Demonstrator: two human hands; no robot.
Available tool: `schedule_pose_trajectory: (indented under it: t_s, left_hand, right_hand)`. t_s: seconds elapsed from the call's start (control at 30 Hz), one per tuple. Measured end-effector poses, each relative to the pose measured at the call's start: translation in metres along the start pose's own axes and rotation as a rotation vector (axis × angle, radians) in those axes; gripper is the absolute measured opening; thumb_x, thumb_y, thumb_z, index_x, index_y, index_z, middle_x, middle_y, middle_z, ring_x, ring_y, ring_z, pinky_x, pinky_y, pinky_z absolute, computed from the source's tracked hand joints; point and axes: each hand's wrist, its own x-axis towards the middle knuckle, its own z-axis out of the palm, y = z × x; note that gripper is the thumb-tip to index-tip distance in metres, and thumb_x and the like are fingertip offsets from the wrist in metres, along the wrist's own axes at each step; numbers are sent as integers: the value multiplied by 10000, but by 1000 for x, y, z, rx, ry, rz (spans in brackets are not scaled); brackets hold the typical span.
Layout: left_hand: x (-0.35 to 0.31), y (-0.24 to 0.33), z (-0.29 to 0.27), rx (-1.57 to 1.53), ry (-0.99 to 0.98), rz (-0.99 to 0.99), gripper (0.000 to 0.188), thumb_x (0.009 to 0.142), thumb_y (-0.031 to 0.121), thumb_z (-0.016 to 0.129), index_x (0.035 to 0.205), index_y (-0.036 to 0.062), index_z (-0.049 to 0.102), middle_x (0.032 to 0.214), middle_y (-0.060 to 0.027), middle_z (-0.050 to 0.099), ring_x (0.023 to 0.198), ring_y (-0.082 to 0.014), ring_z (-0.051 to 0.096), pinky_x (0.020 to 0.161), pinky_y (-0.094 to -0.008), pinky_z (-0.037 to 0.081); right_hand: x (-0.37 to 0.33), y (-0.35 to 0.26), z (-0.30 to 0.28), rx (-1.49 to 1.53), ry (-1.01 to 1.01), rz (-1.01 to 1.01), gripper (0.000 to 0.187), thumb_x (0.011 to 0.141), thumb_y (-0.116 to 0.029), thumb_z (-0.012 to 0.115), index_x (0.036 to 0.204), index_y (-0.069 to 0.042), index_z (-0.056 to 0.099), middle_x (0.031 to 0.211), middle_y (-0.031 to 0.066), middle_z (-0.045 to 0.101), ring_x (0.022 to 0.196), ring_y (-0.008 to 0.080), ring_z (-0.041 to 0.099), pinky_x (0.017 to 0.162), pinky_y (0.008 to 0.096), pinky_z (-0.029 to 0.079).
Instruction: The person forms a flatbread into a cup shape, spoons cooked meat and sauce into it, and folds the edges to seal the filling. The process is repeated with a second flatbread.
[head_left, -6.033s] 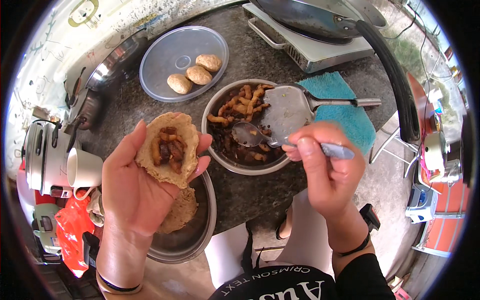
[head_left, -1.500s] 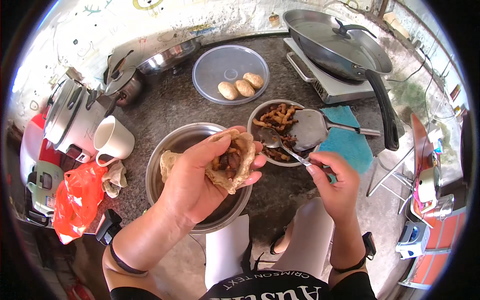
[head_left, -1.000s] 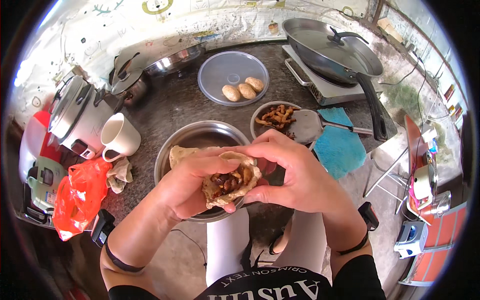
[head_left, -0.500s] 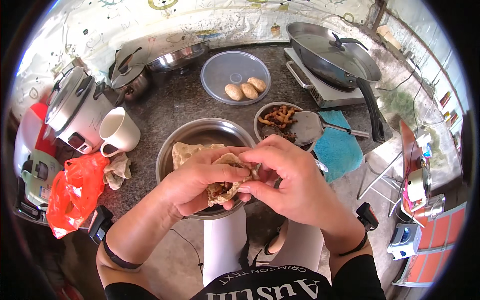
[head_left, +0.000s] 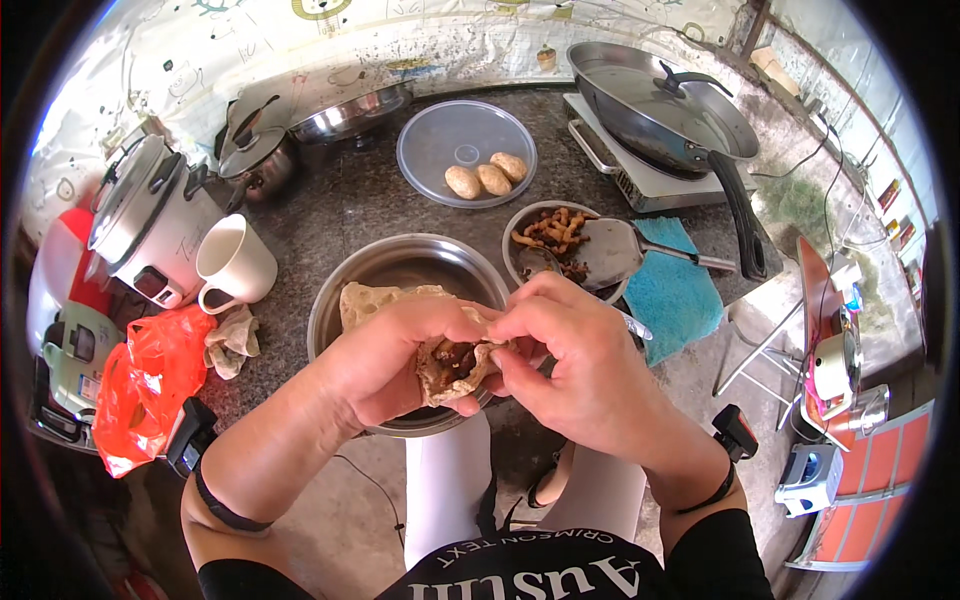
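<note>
A piece of tan dough [head_left: 452, 385] with dark brown filling showing in its middle rests in my left hand [head_left: 385, 350], whose fingers curl under and around it. My right hand [head_left: 560, 340] pinches the dough's right edge between thumb and fingers. Both hands are over the near side of a steel bowl [head_left: 330, 290]. Inside that bowl lies a larger lump of dough [head_left: 375, 303], partly hidden by my left hand. Just beyond my right hand stands a smaller bowl of dark filling and browned strips [head_left: 555, 232], with a metal spatula [head_left: 612, 250] resting in it.
Shaped dough pieces [head_left: 492, 180] sit on a clear plastic lid [head_left: 440, 140]. A lidded wok [head_left: 660, 110] is on a cooker at the back right, beside a blue cloth [head_left: 675, 290]. Leftward are a white mug [head_left: 238, 258], a rice cooker [head_left: 160, 225] and a red plastic bag [head_left: 150, 390].
My left thumb has lifted off the dough's top, and more of the dark filling shows. My right fingers still pinch the edge. The view has shifted slightly.
</note>
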Motion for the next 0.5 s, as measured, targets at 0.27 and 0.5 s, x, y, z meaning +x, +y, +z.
schedule_pose_trajectory:
  t_s: [0.27, 0.5]
  left_hand:
    - [5, 1, -4, 18, -79, -56, 498, 1001, 430, 455, 1147, -12, 630, 1009, -104, 692, 865, -203, 680, 607, -311, 529]
    - [4, 4, 2, -11, -145, -69, 758, 998, 670, 355, 1169, -21, 614, 1026, -93, 689, 830, -170, 678, 585, -316, 560]
  right_hand:
    - [-2, 1, -8, 188, -90, 135, 301, 782, 67, 762, 1059, 22, 652, 1048, 105, 588, 788, 156, 663, 655, 271, 560]
    - [2, -6, -9, -11, -52, -10, 442, 749, -31, 830, 1152, -12, 648, 1039, 66, 558, 736, 117, 585, 620, 245, 493]
